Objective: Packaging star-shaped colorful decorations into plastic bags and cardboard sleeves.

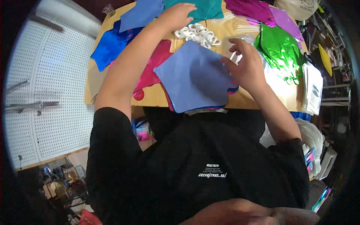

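Note:
A flat, dull-blue star-shaped foil balloon (191, 78) lies before me at the table's near edge, over others whose pink and dark edges peek out. My right hand (247, 65) hovers by its right side, fingers apart and loosely bent, casting a shadow on it. Stretched to the far side, my left hand (177, 17) is at the edge of a teal foil balloon (208, 9), thumb and fingers apart. Whether it touches the foil I cannot tell. Between the hands sits a heap of white looped coils (198, 35).
Around the wooden table (240, 101) lie a bright blue balloon (107, 48), a crimson one (155, 62), a purple one (253, 11) and shiny green foil (277, 48). Thin white sticks (247, 28) lie at the back; white plastic packs (312, 88) hang over the right edge. A white pegboard (56, 93) stands left.

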A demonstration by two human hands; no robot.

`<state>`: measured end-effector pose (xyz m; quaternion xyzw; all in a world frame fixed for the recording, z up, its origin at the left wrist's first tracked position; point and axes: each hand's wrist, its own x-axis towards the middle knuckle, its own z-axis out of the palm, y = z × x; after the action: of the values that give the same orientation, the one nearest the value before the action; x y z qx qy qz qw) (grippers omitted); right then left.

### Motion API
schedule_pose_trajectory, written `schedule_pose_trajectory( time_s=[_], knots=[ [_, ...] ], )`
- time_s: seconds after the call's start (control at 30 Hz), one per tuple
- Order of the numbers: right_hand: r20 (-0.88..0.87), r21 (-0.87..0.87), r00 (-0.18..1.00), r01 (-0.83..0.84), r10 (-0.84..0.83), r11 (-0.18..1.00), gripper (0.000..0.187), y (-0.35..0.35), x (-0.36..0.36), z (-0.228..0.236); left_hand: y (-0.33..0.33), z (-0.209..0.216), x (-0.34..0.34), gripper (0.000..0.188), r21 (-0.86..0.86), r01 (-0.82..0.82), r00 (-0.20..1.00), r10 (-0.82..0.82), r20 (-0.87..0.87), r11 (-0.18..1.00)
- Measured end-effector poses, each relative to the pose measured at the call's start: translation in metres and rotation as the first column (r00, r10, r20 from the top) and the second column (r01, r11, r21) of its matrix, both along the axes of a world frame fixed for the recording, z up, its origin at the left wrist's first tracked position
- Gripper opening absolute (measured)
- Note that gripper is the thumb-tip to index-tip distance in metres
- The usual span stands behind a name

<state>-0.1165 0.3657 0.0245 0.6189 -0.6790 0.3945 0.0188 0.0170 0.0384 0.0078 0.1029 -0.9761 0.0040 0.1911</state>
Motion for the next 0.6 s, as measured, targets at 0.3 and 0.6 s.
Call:
schedule_pose_trajectory(
  time_s=[0.3, 0.6],
  knots=[
    [-0.085, 0.060, 0.996, 0.015, -0.010, 0.998, 0.049, -0.024, -0.031, 0.014, -0.013, -0.010, -0.027, 0.023, -0.108, 0.077, 0.971, -0.050, 0.233, 0.991],
    [-0.190, 0.060, 0.981, -0.019, 0.030, 0.998, 0.040, -0.097, -0.061, 0.000, -0.004, -0.011, -0.030, 0.023, 0.066, -0.144, 0.990, 0.144, 0.003, 0.987]
  ],
)
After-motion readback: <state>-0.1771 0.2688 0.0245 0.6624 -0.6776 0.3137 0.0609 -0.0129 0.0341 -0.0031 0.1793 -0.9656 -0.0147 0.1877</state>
